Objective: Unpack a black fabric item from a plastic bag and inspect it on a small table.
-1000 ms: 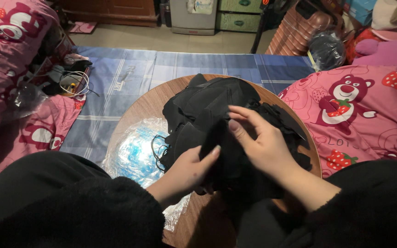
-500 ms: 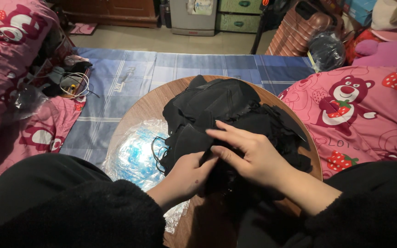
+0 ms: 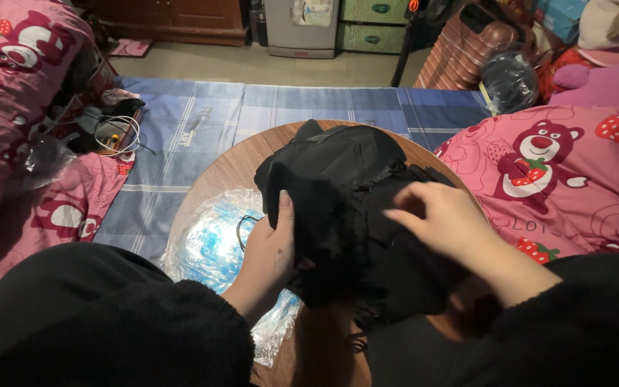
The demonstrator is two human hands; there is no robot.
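A black garment [image 3: 352, 208] lies bunched on a round wooden table [image 3: 231, 168], and the folding looks mid-way. The left hand [image 3: 272, 247] is clamped on its near-left edge, thumb over the cloth; the right hand [image 3: 442, 218] presses flat on top, fingers together. Next the lifted edge wants carrying across under that palm. Half a second ago the hands were touching; now they sit apart. Crinkled clear plastic [image 3: 205, 247] lies left of the left hand
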